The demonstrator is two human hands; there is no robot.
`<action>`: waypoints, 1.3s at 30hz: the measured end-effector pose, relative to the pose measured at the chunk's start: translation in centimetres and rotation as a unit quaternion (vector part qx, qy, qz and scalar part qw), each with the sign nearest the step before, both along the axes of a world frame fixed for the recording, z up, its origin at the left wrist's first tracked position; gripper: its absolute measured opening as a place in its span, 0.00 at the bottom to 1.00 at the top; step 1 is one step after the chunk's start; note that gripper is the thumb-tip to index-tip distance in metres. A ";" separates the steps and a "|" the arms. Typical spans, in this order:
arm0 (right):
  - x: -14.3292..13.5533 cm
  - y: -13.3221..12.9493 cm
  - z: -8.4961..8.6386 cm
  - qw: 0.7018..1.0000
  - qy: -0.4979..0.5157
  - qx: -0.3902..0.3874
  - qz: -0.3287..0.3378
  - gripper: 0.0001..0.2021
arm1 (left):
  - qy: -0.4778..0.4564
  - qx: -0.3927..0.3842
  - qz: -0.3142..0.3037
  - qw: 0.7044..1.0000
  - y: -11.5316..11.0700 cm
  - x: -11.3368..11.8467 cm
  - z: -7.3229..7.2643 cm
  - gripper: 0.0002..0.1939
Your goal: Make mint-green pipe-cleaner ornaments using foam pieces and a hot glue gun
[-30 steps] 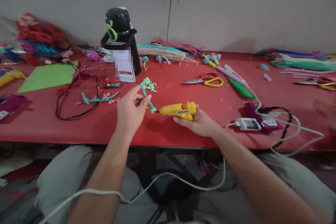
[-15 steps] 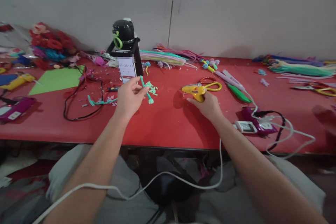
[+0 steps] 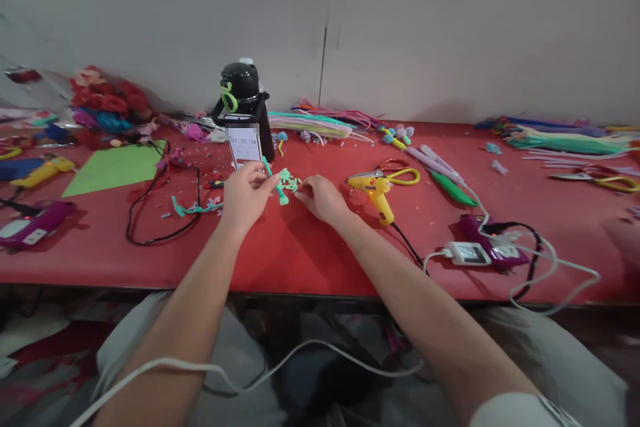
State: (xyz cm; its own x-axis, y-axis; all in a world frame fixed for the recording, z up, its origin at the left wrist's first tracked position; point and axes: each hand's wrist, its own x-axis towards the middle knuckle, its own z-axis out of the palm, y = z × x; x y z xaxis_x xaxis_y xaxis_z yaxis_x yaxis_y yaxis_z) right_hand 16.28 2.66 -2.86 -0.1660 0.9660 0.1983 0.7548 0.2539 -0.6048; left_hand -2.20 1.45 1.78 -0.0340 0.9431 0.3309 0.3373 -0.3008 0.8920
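Note:
My left hand (image 3: 246, 195) is closed on a green pipe cleaner (image 3: 281, 195), pinched between thumb and fingers with its bunched end pointing down. Beside it on the red table lies a small heap of light green clippings (image 3: 287, 179). At the right edge of that heap is my right hand (image 3: 324, 199), its fingertips drawn together; whether a clipping sits between them cannot be made out. A yellow hot glue gun (image 3: 376, 195) rests on the table to the right, touched by neither hand. Behind it lie scissors (image 3: 404, 176) with yellow and red handles.
A phone (image 3: 245, 145) leans on a black bottle (image 3: 240, 83). Bundles of pipe cleaners (image 3: 320, 123) lie along the wall. A green sheet (image 3: 115, 167) and black cable (image 3: 131, 227) are at left. Purple power strips (image 3: 493, 243) with white cords stand on the right.
My right hand has let go of the glue gun, leaving it on the table, and moved left to the green clippings. My left hand still holds the pipe cleaner in about the same place.

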 end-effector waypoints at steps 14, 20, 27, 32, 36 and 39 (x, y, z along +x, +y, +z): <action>6.1 -4.7 -0.1 0.991 0.114 -0.024 0.064 0.12 | 0.029 -0.025 -0.047 0.998 -1.2 2.5 -1.9 0.12; 8.3 -7.1 -1.6 0.957 0.284 -0.052 0.040 0.06 | -0.013 -0.038 -0.064 0.997 -1.7 3.9 -1.9 0.14; 6.8 -8.2 -1.4 0.952 0.304 -0.022 0.035 0.07 | -0.048 -0.057 -0.074 0.994 -2.7 5.1 -1.4 0.15; 6.4 -8.5 -1.7 0.944 0.329 -0.013 0.026 0.08 | -0.040 -0.055 -0.081 0.994 -3.2 5.4 -1.3 0.14; 6.2 -9.1 -1.3 0.934 0.355 -0.019 0.030 0.11 | -0.038 -0.059 -0.081 0.994 -3.4 5.3 -1.3 0.13; 5.9 -9.7 -0.5 0.946 0.323 0.013 0.019 0.07 | -0.031 -0.059 -0.086 0.994 -3.5 5.3 -1.2 0.12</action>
